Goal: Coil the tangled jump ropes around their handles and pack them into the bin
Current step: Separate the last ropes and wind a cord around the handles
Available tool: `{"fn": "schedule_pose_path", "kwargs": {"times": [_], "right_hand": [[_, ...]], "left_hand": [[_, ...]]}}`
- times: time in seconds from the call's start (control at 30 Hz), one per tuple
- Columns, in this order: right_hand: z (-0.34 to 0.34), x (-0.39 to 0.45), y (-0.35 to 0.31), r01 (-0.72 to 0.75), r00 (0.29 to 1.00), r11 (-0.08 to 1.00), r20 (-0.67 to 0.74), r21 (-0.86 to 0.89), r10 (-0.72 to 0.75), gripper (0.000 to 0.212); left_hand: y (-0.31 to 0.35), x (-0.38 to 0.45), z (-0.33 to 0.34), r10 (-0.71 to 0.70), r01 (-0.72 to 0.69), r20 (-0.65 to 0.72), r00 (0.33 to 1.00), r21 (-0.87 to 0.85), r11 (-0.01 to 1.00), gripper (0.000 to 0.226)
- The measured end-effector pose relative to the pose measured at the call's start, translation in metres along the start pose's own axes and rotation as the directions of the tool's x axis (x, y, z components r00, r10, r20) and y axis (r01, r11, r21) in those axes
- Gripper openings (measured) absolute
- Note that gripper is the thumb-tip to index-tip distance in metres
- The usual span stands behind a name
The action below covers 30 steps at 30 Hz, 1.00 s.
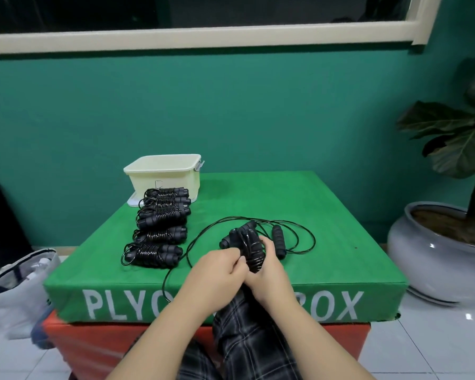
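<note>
While gripped over the near edge of the green plyo box (340,215), pair of black jump-rope handles (242,242) points its long axis away and leftward, half wrapped in cord. Right hand (266,267) curled round the wrapped end from below-right. Left hand (220,266) alongside, fingertips pinching the loose black cord (200,234) against the bundle. Looping off toward the far right, past a spare handle (278,241). Five coiled ropes (159,229) in a row along the left edge, cream bin (163,174) at the far-left corner.

Illumination: even, moderately bright, overhead. Shadows: soft. Glare spots on the floor tiles (436,338). Wide-angle distortion bends the window frame (203,37). Edges slightly blurred.
</note>
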State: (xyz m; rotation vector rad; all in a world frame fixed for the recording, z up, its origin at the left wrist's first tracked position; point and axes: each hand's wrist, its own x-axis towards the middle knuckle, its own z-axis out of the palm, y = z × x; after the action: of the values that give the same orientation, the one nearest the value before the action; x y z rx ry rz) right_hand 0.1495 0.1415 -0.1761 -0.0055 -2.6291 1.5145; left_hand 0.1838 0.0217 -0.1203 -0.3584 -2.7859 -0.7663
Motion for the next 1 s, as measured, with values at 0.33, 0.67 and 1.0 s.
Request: {"fn": "schedule_pose_path", "kwargs": {"times": [0.33,0.67,1.0], "right_hand": [[0.009,-0.011,0.008,0.121,0.979,0.993,-0.162,-0.005,-0.120,0.072],[0.017,-0.009,0.008,0.222,0.951,0.956,-0.175,-0.191,-0.255,0.069],[0.019,0.003,-0.010,0.144,0.987,0.922,-0.021,-0.360,-0.162,0.058]], "left_hand": [[-0.019,0.022,-0.008,-0.058,0.060,0.042,0.997,-0.047,0.997,0.045],[-0.034,0.036,0.001,0.027,-0.019,0.054,0.998,-0.139,0.990,0.034],[-0.034,0.020,0.005,0.081,-0.079,-0.059,0.995,0.023,0.997,0.042]]}}
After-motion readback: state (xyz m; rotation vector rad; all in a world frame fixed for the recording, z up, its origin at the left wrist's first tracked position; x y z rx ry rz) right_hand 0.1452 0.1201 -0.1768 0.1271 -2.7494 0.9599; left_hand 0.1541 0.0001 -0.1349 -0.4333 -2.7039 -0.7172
